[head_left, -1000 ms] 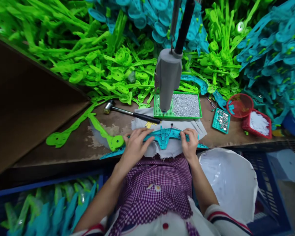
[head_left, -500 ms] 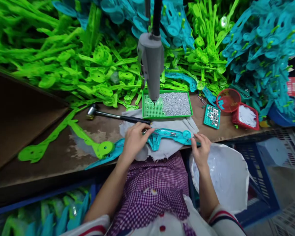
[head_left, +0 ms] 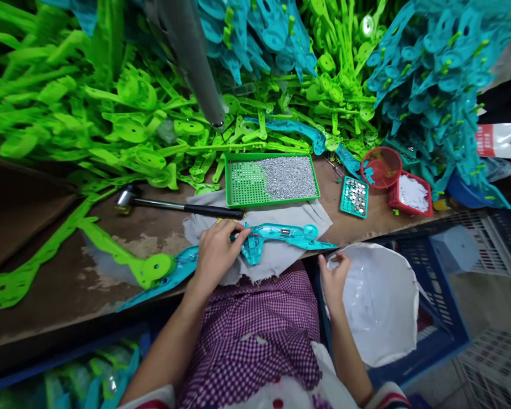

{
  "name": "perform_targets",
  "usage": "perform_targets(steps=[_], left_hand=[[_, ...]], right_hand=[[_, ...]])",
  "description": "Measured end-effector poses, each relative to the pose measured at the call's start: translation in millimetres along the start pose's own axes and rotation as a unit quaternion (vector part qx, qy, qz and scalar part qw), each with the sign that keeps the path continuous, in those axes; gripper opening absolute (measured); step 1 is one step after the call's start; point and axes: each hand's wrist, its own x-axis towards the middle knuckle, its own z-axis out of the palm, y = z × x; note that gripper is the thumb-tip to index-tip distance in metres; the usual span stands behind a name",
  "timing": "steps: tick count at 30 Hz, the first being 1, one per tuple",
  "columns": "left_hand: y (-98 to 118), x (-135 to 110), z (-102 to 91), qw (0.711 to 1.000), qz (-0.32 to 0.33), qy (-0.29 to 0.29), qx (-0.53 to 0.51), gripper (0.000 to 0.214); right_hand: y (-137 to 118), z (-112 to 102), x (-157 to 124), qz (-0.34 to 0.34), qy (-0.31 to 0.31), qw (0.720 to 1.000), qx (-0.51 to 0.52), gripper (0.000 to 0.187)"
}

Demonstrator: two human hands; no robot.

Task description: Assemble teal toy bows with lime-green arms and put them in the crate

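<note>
My left hand (head_left: 215, 250) lies on the left half of a teal plastic bow-shaped part (head_left: 287, 234), fingers curled over it, pressing it on a grey cloth (head_left: 281, 258). My right hand (head_left: 334, 275) hangs below the table edge, at the rim of a white plastic bag (head_left: 383, 301), fingers loosely bent with nothing visible in them. A grey hanging tool (head_left: 196, 68) is above the table, to the left. A green tray (head_left: 270, 180) of small silver screws sits just behind the part.
A hammer (head_left: 174, 205) lies left of the tray. A green bow part (head_left: 123, 255) rests on the table's left. A small teal tray (head_left: 354, 197), a red basket (head_left: 381, 166) and a red tub (head_left: 411, 195) stand right. Heaps of green and teal parts (head_left: 111, 102) fill the back. Blue crates below.
My right hand has let go of the teal part and dropped off the table toward the white bag. The view has swung, so the hanging tool now appears further left.
</note>
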Motion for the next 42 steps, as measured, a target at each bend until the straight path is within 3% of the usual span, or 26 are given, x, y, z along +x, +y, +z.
perform_targets(steps=[4,6,9,11,15,16,18,21,23,26,28,30,32,35,38,40,42], left_hand=[[-4.3,1.1,-0.6,1.0,0.006,-0.018,0.007,0.028],[-3.4,1.1,-3.9,0.999,0.008,-0.043,0.026,0.026],[7.3,0.3,-15.1,0.993,0.009,-0.085,0.078,0.023],[25.3,1.0,-25.4,0.99,0.018,-0.091,0.11,0.023],[89.3,12.0,-37.5,0.992,0.088,-0.054,0.072,0.042],[107.3,16.9,-35.9,0.991,0.118,-0.043,0.039,0.046],[137.8,27.3,-26.3,0.98,0.19,-0.048,-0.031,0.051],[158.3,40.3,-4.5,0.953,0.248,-0.106,-0.14,0.049],[155.5,45.8,7.3,0.947,0.24,-0.131,-0.17,0.045],[142.8,51.1,16.6,0.953,0.242,-0.116,-0.144,0.038],[137.4,54.3,20.4,0.941,0.267,-0.13,-0.16,0.038],[135.5,57.4,25.7,0.922,0.269,-0.178,-0.214,0.043],[134.5,59.9,32.8,0.911,0.224,-0.215,-0.273,0.038],[128.4,63.7,42.0,0.911,0.143,-0.208,-0.328,0.032],[118.1,69.1,42.9,0.922,0.122,-0.158,-0.331,0.033],[111.6,72.5,40.0,0.923,0.112,-0.144,-0.338,0.032],[105.7,74.5,37.2,0.917,0.104,-0.15,-0.354,0.032]], right_hand=[[9.7,11.2,-2.5,0.084,-0.119,0.985,0.092,0.041],[13.3,2.8,4.6,0.114,-0.132,0.976,0.133,0.041],[12.3,-20.9,25.4,0.179,-0.092,0.961,0.189,0.042],[0.5,-36.0,44.2,0.182,-0.043,0.96,0.208,0.04],[-61.5,-46.3,78.5,0.051,0.019,0.98,0.19,0.031],[-82.2,-44.7,84.0,-0.002,0.001,0.985,0.173,0.028],[-121.7,-39.7,91.3,-0.093,-0.096,0.981,0.137,0.023],[-160.4,-35.7,99.1,-0.161,-0.208,0.956,0.126,0.019],[-168.3,-37.6,106.0,-0.148,-0.283,0.936,0.151,0.02],[-166.4,-41.5,114.7,-0.086,-0.397,0.894,0.189,0.028],[-165.3,-40.8,115.4,-0.048,-0.416,0.881,0.22,0.033],[-166.3,-36.6,112.8,-0.024,-0.395,0.883,0.25,0.036],[-166.0,-30.3,111.8,-0.03,-0.364,0.896,0.254,0.037],[-159.3,-18.8,127.1,-0.065,-0.309,0.923,0.22,0.036],[-156.7,-2.1,168.4,-0.081,-0.164,0.966,0.185,0.037],[-167.0,16.6,203.9,-0.131,-0.062,0.977,0.159,0.033],[-187.6,42.1,239.3,-0.227,-0.086,0.962,0.126,0.03]])
